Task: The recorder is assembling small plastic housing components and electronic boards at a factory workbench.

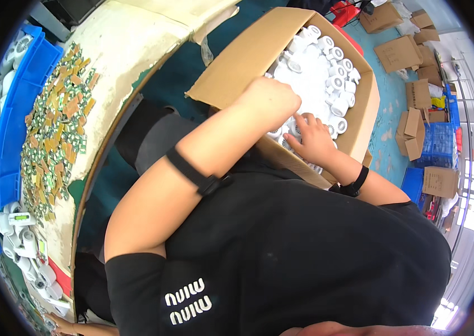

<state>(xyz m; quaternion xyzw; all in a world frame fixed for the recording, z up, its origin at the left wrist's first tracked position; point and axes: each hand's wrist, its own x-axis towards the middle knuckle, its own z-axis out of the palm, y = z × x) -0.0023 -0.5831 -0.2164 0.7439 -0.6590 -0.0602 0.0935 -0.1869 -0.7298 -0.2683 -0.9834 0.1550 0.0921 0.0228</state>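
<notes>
A large cardboard box [237,61] stands open in front of me, filled with white plastic parts [335,83] that have round slotted grilles, like small handheld fans. Translucent white plastic [307,78] lies among them. My left hand [273,102] reaches over the box's near left side, back up, with its fingers curled down; anything in them is hidden. Just right of it, my right hand [312,137] rests over the parts at the near side, fingers spread and apart. Whether it touches a grille beneath it is hard to tell.
To the left, a worn table [153,25] bears a heap of small circuit boards [57,134], blue bins [21,117] and loose white housings [29,246]. Another person's hand [60,323] shows at lower left. More cartons [398,54] and blue crates [437,144] stand at right.
</notes>
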